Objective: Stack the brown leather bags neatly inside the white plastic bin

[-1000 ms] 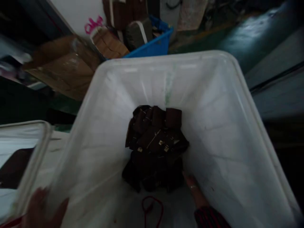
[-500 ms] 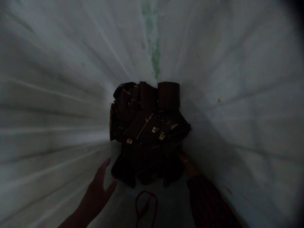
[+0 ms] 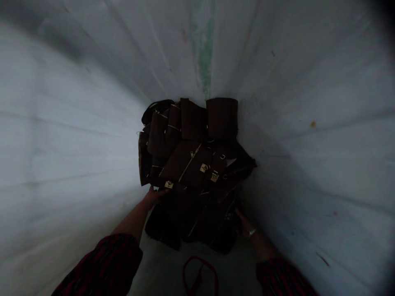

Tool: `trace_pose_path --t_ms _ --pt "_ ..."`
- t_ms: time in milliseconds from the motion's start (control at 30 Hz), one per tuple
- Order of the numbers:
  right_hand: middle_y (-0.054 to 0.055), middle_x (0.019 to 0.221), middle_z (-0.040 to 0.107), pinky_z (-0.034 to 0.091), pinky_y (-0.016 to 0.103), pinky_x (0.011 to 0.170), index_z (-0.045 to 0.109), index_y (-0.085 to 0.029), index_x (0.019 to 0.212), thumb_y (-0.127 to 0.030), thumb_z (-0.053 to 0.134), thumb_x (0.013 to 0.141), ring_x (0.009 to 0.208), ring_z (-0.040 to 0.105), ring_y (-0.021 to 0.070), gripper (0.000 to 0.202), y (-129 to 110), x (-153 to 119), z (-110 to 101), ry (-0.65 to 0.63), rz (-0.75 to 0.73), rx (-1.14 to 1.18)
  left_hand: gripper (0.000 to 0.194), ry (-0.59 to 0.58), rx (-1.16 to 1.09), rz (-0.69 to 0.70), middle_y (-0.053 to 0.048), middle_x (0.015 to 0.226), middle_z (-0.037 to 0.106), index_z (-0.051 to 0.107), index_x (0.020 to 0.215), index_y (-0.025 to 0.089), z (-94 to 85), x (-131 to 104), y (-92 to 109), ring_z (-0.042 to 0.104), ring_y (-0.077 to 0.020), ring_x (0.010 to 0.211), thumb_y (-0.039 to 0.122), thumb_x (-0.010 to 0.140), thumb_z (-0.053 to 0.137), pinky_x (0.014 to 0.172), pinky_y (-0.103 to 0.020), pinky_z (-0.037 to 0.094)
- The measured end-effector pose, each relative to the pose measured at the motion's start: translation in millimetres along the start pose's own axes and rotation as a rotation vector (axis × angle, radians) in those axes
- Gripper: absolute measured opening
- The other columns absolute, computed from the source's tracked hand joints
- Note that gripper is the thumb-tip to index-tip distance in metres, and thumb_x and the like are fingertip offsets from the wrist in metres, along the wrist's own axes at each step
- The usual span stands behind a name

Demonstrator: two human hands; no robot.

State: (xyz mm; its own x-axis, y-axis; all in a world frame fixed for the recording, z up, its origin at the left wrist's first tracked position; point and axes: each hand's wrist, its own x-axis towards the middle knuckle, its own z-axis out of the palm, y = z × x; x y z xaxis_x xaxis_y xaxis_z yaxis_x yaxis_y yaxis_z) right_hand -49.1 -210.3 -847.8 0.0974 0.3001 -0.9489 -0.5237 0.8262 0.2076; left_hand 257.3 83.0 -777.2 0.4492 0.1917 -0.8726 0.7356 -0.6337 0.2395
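Dark brown leather pieces with brass clasps (image 3: 193,164), heaped mid-frame in the white plastic bin (image 3: 308,123), look floppy and slippery, so they seem best scooped from beneath, where the left hand (image 3: 153,196) and right hand (image 3: 245,224) already press the heap's lower edges, finger curl hidden.

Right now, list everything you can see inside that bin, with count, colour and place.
white plastic bin: one, white with a green streak on the far wall, its walls fill the whole view.
pile of leather bag pieces: one heap, pieces too many and too dark to count, dark brown with gold clasps and zips, centre of the bin floor against the far wall.
red loop: one, red, thin cord or band, on the bin floor just in front of the pile.
ring: one, pale metal, on a finger of the right hand.
sleeves: two, dark red with dark stripes, bottom edge of the view.
left hand: one, touching the pile's near left edge.
right hand: one, at the pile's near right edge, fingertips hidden against it.
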Motion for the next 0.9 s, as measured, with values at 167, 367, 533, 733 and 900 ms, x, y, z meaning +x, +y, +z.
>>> trace_pose_path --t_ms 167,367,533,733,900 --pt "0.015 0.114 0.066 0.051 0.04 0.093 0.054 -0.01 0.122 -0.036 0.053 0.087 0.101 0.065 0.023 0.043 1.9 -7.0 8.8 -0.062 0.06 -0.073 0.074 -0.273 -0.127 -0.078 -0.019 0.119 0.061 0.048 0.122 0.012 14.3 -5.2 -32.9 0.064 -0.0279 0.099 0.036 0.061 0.082 0.083 -0.039 0.056" --pt "0.011 0.128 0.059 0.051 0.037 0.095 0.044 -0.017 0.136 -0.067 0.033 0.085 0.109 0.062 0.0214 0.072 -19.5 -6.2 42.9 0.028 -0.135 0.044 0.066 -0.345 -0.06 -0.066 -0.017 0.11 0.066 0.057 0.112 0.01 31.4 -35.2 -78.0 0.065 -0.0295 0.096 0.047 0.062 0.078 0.083 -0.04 0.056" --pt "0.011 0.135 0.054 0.051 0.038 0.092 0.04 -0.019 0.14 -0.08 0.023 0.077 0.115 0.057 0.0241 0.089 -18.5 2.9 40.1 0.004 -0.146 0.052 0.05 -0.32 0.199 -0.014 -0.015 0.091 0.07 0.068 0.091 0.011 26.2 -65.7 -94.8 0.063 -0.0403 0.095 0.039 0.053 0.081 0.088 -0.054 0.049" --pt "0.017 0.117 0.064 0.051 0.039 0.083 0.059 -0.012 0.118 -0.062 0.025 0.087 0.1 0.064 0.0267 0.068 -29.3 27.1 33.1 0.063 -0.129 0.031 0.068 -0.057 0.239 0.16 -0.012 0.127 0.057 0.05 0.13 0.015 38.5 -45.3 -76.5 0.051 -0.0271 0.12 0.045 0.072 0.069 0.103 -0.036 0.042" --pt "0.018 0.1 0.069 0.05 0.042 0.086 0.067 -0.009 0.092 -0.042 0.039 0.088 0.09 0.066 0.0259 0.044 -42.1 17.8 46.0 0.011 -0.047 -0.145 0.092 0.287 0.315 0.033 -0.028 0.138 0.039 0.019 0.143 0.0 22.9 -8.3 -56.1 0.041 -0.0349 0.128 0.045 0.078 0.065 0.105 -0.044 0.036"
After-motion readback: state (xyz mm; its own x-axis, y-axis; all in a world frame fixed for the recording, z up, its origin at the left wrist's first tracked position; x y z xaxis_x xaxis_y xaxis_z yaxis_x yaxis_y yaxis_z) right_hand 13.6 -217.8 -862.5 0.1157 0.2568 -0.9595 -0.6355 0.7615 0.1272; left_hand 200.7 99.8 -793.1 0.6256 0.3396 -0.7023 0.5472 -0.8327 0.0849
